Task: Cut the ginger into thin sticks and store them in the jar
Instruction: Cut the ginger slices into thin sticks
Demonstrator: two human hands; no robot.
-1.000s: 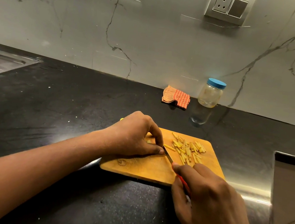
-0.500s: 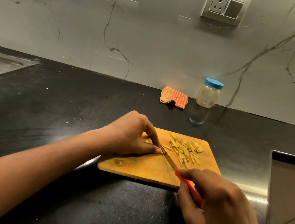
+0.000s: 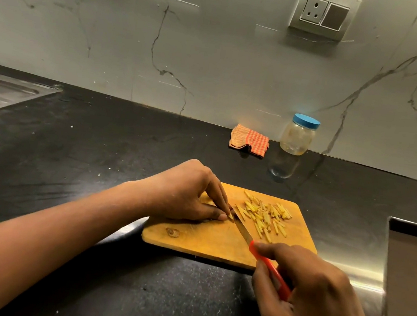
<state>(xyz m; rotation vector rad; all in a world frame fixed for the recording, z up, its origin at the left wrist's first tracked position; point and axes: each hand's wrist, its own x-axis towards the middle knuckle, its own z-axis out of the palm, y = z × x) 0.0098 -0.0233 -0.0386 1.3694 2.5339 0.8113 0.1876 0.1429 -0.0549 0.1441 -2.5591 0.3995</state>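
You are in the cutting step. Your left hand (image 3: 185, 194) rests on the cutting board (image 3: 203, 240), its fingers (image 3: 219, 194) bent and pinched down on a small piece of ginger (image 3: 231, 216) that is mostly hidden beneath them. Your right hand (image 3: 315, 302) is wrapped round the orange handle of the knife (image 3: 243, 229). The blade lies slanted across the board with its tip right at the left fingertips. A loose heap of cut sticks (image 3: 265, 216) lies on the board just right of the blade. The jar (image 3: 297, 138) stands well apart at the back of the bench (image 3: 72, 158), against the wall beside a checked cloth (image 3: 249, 141), with its blue lid (image 3: 306, 121) on. By my reading the slicing is nearly done and the storing not yet begun. The next cut calls for a thin slice off a very short stub, so keep your fingertips tucked back from the edge. After that you need the lid off and the sticks gathered.
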